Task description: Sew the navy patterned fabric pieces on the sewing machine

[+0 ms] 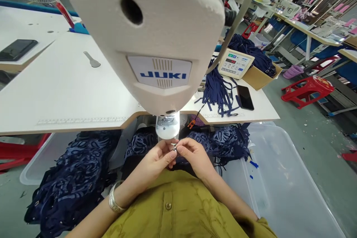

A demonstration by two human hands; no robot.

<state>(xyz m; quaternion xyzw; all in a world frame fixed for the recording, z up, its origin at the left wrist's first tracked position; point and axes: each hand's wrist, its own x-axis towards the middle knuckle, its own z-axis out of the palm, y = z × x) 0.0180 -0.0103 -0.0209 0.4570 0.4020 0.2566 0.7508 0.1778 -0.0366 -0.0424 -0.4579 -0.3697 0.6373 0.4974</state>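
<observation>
Just below the needle area of a white sewing machine [164, 41], my two hands meet in front of my body. My left hand [157, 158], with a bracelet at the wrist, has its fingers closed around a small shiny metal piece [174, 148]. Thumb and forefinger of my right hand [193, 154] pinch the same small piece from the other side. Its exact shape is too small to make out. Dark blue patterned fabric [223, 139] lies behind and beyond my right hand. The machine's rounded white arm end [167, 126] is just above my fingertips.
Navy strips [217, 89], a phone [245, 97] and a control panel [235, 64] are on the white table [83, 89] at right. Patterned fabric [80, 171] piles up at lower left. A clear plastic bin [284, 182] stands at lower right, a red stool [309, 89] beyond.
</observation>
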